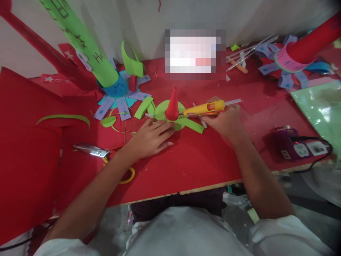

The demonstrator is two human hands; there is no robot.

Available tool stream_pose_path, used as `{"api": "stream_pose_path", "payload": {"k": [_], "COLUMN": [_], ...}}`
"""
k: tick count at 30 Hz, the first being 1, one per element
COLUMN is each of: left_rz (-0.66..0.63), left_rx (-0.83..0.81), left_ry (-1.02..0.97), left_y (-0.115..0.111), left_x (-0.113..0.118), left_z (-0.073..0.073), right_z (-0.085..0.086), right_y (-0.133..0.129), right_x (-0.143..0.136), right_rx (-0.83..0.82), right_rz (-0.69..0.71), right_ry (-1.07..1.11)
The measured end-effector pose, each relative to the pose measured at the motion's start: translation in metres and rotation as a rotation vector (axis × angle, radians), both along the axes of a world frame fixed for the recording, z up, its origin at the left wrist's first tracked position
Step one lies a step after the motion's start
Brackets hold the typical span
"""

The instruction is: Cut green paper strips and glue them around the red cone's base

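Note:
A small red paper cone (pixel 173 105) stands upright on a round green paper base (pixel 161 106), which has green strips reaching out at its sides. My right hand (pixel 225 121) is closed around a yellow glue gun (pixel 204 108) with a clear glue stick poking from its back. The gun's nozzle points at the cone's lower right edge; whether it touches, I cannot tell. My left hand (pixel 151 137) lies with fingers stretched out over the front of the green base, close to the cone's foot. Under my left forearm are scissors (pixel 92 150) with yellow handles.
A tall green paper tube (pixel 87 46) with a blue foot and purple strips leans at the back left. A red tube (pixel 317 42) with a pink band stands at the right. Clear glue sticks (pixel 253 49), green scraps (pixel 108 121) and a purple power box (pixel 293 144) with a cable lie on the red table (pixel 202 160).

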State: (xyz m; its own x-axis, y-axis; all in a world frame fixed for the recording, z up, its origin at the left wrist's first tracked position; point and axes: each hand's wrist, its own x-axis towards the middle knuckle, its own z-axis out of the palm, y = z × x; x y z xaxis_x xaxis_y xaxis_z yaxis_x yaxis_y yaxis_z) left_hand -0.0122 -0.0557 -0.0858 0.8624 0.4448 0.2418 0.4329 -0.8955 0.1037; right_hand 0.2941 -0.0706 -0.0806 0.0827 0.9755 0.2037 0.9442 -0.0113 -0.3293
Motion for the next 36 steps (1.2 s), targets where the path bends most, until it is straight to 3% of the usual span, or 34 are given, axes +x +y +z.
{"api": "stream_pose_path", "payload": {"k": [2, 7, 11, 14, 20, 27, 36], "left_rz": [0.154, 0.697, 0.846, 0.863, 0.806, 0.761, 0.625], "left_rx": [0.038, 0.058, -0.029, -0.081, -0.105, -0.036, -0.11], "left_ry": [-0.101, -0.29, -0.187, -0.185, -0.375, -0.467, -0.572], "left_y": [0.002, 0.019, 0.031, 0.037, 0.044, 0.041, 0.027], "left_x": [-0.003, -0.018, -0.024, -0.027, -0.034, -0.033, -0.019], "left_z": [0.0, -0.001, -0.007, -0.015, -0.023, -0.017, -0.009], "right_z": [0.0, 0.005, 0.007, 0.006, 0.004, 0.006, 0.007], "right_y": [0.0, -0.001, -0.002, -0.001, 0.0, -0.001, -0.002], "right_x": [0.001, 0.001, 0.0, 0.0, 0.001, 0.0, -0.002], "right_rx": [0.048, 0.085, 0.063, 0.076, 0.089, 0.087, 0.078], "right_rz": [-0.007, -0.016, 0.011, 0.011, 0.002, 0.006, -0.027], "right_ry": [-0.011, 0.018, 0.048, 0.034, 0.05, 0.053, 0.014]}}
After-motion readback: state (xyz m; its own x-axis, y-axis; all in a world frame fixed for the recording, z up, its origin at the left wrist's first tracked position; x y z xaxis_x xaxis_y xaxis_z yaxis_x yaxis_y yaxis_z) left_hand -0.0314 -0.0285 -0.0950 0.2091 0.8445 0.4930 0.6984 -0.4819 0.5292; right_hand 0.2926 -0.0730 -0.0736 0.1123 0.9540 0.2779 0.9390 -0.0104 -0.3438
